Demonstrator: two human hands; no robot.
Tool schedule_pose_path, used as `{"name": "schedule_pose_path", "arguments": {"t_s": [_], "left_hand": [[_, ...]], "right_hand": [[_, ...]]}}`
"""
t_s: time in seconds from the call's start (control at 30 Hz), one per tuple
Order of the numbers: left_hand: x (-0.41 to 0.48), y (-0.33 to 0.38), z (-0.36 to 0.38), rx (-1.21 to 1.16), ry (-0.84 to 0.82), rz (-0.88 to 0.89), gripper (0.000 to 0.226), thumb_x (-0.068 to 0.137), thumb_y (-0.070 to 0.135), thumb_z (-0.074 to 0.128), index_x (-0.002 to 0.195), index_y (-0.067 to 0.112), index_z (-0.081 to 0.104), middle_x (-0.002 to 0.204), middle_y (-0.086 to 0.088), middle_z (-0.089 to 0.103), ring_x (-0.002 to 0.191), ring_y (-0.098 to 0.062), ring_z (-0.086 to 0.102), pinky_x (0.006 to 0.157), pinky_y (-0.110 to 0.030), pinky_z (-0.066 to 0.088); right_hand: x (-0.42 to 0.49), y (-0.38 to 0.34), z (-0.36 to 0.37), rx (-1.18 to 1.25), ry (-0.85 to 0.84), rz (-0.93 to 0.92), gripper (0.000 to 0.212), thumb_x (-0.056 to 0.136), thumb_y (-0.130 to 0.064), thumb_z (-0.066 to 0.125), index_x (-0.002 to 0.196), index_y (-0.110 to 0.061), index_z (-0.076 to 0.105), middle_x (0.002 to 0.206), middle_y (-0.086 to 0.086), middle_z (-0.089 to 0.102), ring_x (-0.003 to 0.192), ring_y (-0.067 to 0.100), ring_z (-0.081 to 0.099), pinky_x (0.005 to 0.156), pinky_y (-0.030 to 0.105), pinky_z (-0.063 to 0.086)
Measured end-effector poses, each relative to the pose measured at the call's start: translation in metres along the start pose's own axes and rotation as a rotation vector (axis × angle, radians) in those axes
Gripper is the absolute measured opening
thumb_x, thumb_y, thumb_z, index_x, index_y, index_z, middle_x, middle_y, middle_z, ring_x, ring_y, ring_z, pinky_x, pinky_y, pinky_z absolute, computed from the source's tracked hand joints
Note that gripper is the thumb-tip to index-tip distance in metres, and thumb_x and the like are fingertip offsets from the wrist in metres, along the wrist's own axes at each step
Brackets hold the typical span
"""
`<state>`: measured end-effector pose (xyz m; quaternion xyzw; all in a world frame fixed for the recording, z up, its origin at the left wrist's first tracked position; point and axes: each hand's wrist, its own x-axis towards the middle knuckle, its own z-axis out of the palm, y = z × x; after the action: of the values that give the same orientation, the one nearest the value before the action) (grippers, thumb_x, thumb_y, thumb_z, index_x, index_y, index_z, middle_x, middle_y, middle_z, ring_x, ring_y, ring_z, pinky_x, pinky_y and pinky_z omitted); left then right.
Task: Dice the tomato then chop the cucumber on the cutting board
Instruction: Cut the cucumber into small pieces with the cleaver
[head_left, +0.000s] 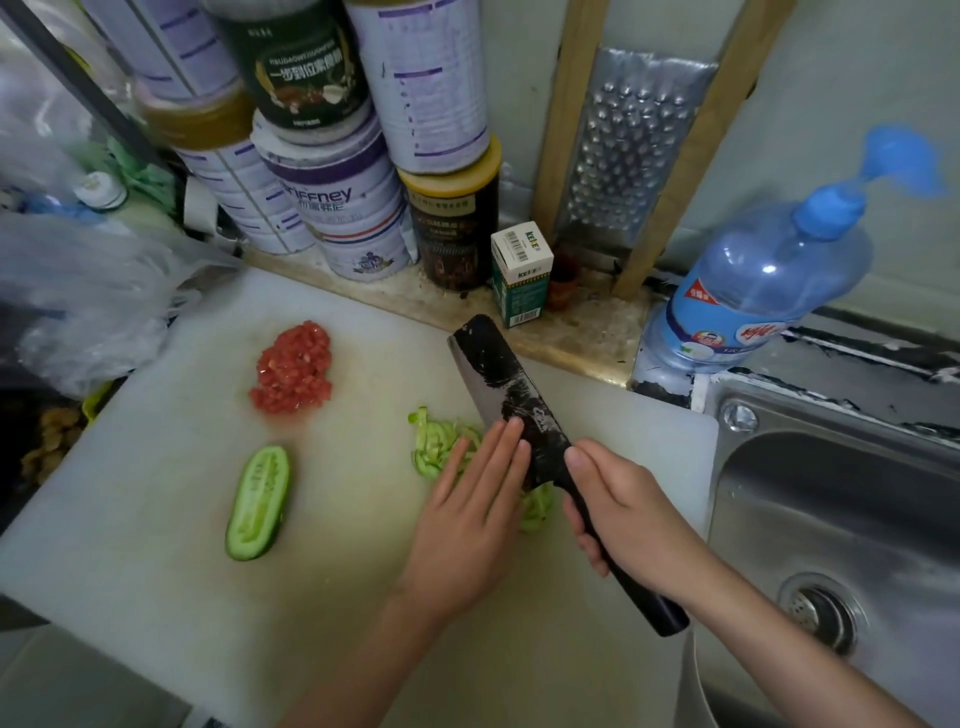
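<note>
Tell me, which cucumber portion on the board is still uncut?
The cucumber half lying alone, cut face up, left of the left hand; the cucumber strips by the knife are already sliced.

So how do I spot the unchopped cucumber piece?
Start at the white cutting board beside the sink. Below the red diced tomato lies the cucumber half, cut face up. Unlike the thin green strips by the knife, it is one solid piece.

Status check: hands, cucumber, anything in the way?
Right hand grips knife; left hand flat against its blade. Tomato diced; cucumber strips under knife, cucumber half uncut. Nothing blocking.
</note>
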<state>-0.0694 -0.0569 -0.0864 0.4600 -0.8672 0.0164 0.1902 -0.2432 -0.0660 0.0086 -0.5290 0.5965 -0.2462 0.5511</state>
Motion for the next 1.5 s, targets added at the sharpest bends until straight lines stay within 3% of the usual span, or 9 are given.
{"name": "schedule_pose_path", "arguments": {"t_s": [0.17, 0.37, 0.53, 0.63, 0.9, 1.07, 1.2, 1.3, 1.5], "left_hand": [[-0.030, -0.012, -0.001, 0.039, -0.109, -0.080, 0.046, 0.103, 0.028, 0.039, 0.134, -0.002, 0.054, 0.153, -0.016, 0.034, 0.144, -0.027, 0.030, 0.114, -0.051, 0.029], [-0.025, -0.017, -0.056, -0.051, 0.099, -0.413, 0.057, 0.098, 0.023, 0.040, 0.148, -0.002, 0.029, 0.158, -0.016, 0.024, 0.147, -0.026, 0.021, 0.121, -0.043, 0.014], [-0.012, -0.015, -0.061, -0.089, 0.094, -0.004, 0.037, 0.098, 0.022, 0.046, 0.119, -0.001, 0.066, 0.127, -0.015, 0.062, 0.118, -0.028, 0.056, 0.099, -0.043, 0.045], [-0.007, -0.014, -0.054, -0.123, 0.000, 0.031, 0.041, 0.102, 0.031, 0.040, 0.116, 0.005, 0.068, 0.118, -0.008, 0.066, 0.112, -0.023, 0.057, 0.095, -0.036, 0.046], [0.030, -0.021, -0.046, -0.240, -0.439, -0.113, 0.078, 0.095, 0.062, 0.005, 0.138, 0.017, 0.051, 0.140, 0.001, 0.052, 0.130, -0.017, 0.043, 0.108, -0.030, 0.026], [0.023, -0.032, -0.059, -0.301, -0.346, -0.222, 0.090, 0.089, 0.071, -0.006, 0.148, 0.019, 0.040, 0.157, 0.005, 0.030, 0.144, -0.012, 0.025, 0.119, -0.029, 0.012], [-0.011, -0.060, -0.074, -0.352, -0.093, -0.454, 0.067, 0.098, 0.057, 0.020, 0.143, 0.015, 0.047, 0.154, -0.001, 0.036, 0.141, -0.017, 0.032, 0.117, -0.034, 0.021], [-0.048, -0.093, -0.083, -0.219, 0.036, -0.616, 0.054, 0.091, 0.033, 0.042, 0.136, 0.004, 0.052, 0.140, -0.018, 0.050, 0.127, -0.035, 0.048, 0.107, -0.041, 0.037], [-0.106, -0.149, -0.077, -0.120, -0.160, -0.814, 0.071, 0.080, 0.045, 0.068, 0.130, -0.002, 0.054, 0.130, -0.028, 0.053, 0.115, -0.045, 0.053, 0.089, -0.052, 0.049]], "right_hand": [[-0.001, 0.006, 0.000, -0.215, 0.078, -0.112, 0.033, 0.099, -0.038, 0.034, 0.080, -0.013, 0.045, 0.055, 0.010, 0.050, 0.043, 0.017, 0.045, 0.046, 0.035, 0.043], [-0.012, 0.021, -0.004, -0.929, 0.222, -0.480, 0.037, 0.089, -0.046, 0.046, 0.101, -0.016, 0.064, 0.070, -0.002, 0.061, 0.052, 0.021, 0.059, 0.041, 0.031, 0.046], [-0.020, 0.027, -0.001, -1.047, 0.229, -0.601, 0.033, 0.079, -0.040, 0.064, 0.095, -0.011, 0.068, 0.068, -0.001, 0.059, 0.054, 0.018, 0.059, 0.039, 0.030, 0.046], [-0.023, 0.026, -0.001, -1.082, 0.248, -0.613, 0.032, 0.076, -0.038, 0.071, 0.093, -0.011, 0.068, 0.067, 0.001, 0.059, 0.054, 0.019, 0.058, 0.038, 0.031, 0.046], [-0.035, 0.025, 0.001, -1.129, 0.228, -0.593, 0.032, 0.070, -0.038, 0.080, 0.085, -0.013, 0.070, 0.061, -0.001, 0.056, 0.049, 0.018, 0.055, 0.036, 0.029, 0.042], [-0.045, 0.017, 0.008, -1.099, 0.202, -0.523, 0.030, 0.070, -0.042, 0.080, 0.083, -0.018, 0.068, 0.059, -0.005, 0.054, 0.047, 0.014, 0.054, 0.036, 0.027, 0.041], [-0.054, 0.013, 0.018, -0.861, 0.217, -0.372, 0.036, 0.087, -0.056, 0.053, 0.109, -0.031, 0.066, 0.070, -0.011, 0.061, 0.056, 0.009, 0.059, 0.050, 0.024, 0.048], [-0.060, 0.008, 0.036, -0.612, 0.197, -0.284, 0.051, 0.084, -0.066, 0.034, 0.118, -0.041, 0.062, 0.083, -0.014, 0.067, 0.072, 0.004, 0.061, 0.064, 0.017, 0.048], [-0.058, -0.018, 0.097, -0.422, 0.263, -0.213, 0.028, 0.082, -0.047, 0.055, 0.107, -0.044, 0.067, 0.083, -0.028, 0.068, 0.071, -0.007, 0.061, 0.063, 0.005, 0.041]]}}
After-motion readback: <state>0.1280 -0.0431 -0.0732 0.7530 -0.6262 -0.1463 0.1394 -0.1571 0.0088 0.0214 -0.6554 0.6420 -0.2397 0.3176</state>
